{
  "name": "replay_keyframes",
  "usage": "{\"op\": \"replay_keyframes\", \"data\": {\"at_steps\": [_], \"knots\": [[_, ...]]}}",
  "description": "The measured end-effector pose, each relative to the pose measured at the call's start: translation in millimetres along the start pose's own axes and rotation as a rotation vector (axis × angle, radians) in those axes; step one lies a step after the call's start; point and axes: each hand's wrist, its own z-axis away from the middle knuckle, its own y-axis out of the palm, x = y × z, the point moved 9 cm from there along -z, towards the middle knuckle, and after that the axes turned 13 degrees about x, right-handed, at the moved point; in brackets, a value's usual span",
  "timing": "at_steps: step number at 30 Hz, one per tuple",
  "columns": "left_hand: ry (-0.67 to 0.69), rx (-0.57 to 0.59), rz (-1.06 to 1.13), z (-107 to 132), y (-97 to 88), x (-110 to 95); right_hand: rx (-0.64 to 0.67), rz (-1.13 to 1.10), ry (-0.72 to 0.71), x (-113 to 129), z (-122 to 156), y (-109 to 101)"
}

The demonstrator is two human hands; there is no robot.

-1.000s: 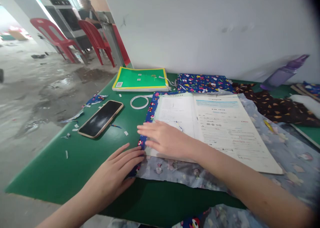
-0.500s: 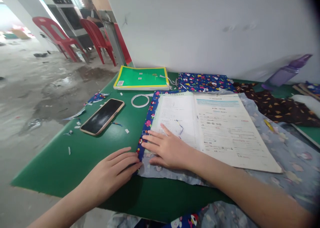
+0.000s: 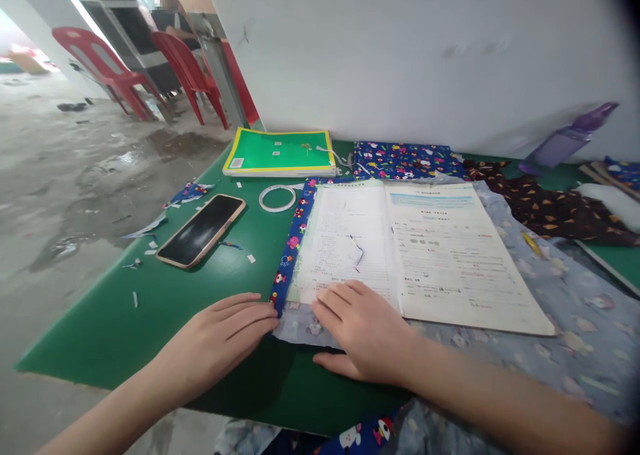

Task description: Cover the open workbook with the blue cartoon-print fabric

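Note:
An open workbook (image 3: 445,262) lies on a piece of patterned cloth (image 3: 590,335) whose pale reverse faces up. Along the book's left side the cloth is folded over, showing a dark blue printed strip (image 3: 294,242). My left hand (image 3: 227,332) rests on the table with fingers stretched out, their tips at the lower corner of that fold. Over the book's lower left edge lies my right hand (image 3: 360,328), fingers extended and thumb apart, touching the page and the cloth. A small scrap of thread or cloth (image 3: 357,255) sits on the left page.
On the green table (image 3: 110,328) are a phone (image 3: 203,232), a roll of tape (image 3: 277,198), a green book (image 3: 280,152) and small scraps. Blue printed cloth (image 3: 405,160), brown cloth (image 3: 535,205) and a purple bottle (image 3: 563,145) lie along the wall. Beyond, a person sits near red chairs (image 3: 185,68).
My right hand has slid down and to the right, from the page's left edge to the book's lower edge. My left hand has stayed nearly in place. The view has shifted slightly.

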Motion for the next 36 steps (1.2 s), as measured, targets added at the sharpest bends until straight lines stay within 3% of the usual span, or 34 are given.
{"op": "replay_keyframes", "data": {"at_steps": [7, 14, 20, 23, 28, 36], "knots": [[-0.138, 0.004, 0.081, -3.3, 6.3, 10.9, 0.036, 0.020, 0.159, -11.4, 20.9, 1.6], [-0.296, 0.154, 0.269, -14.2, 13.5, 25.0, 0.162, -0.081, 0.306, -37.2, 40.6, 0.9], [-0.309, 0.235, 0.306, -20.8, 12.9, 29.2, 0.276, -0.207, 0.395, -58.8, 50.8, -5.7], [-0.310, 0.247, 0.311, -24.3, 13.1, 33.8, 0.257, -0.316, 0.410, -70.1, 53.7, -10.0], [-0.265, 0.142, 0.391, -30.5, 7.2, 50.4, 0.260, -0.412, 0.415, -90.1, 56.9, -10.7], [-0.472, 0.168, 0.559, -35.4, 18.3, 84.0, 0.273, -0.446, 0.374, -103.2, 54.1, -9.4]]}}
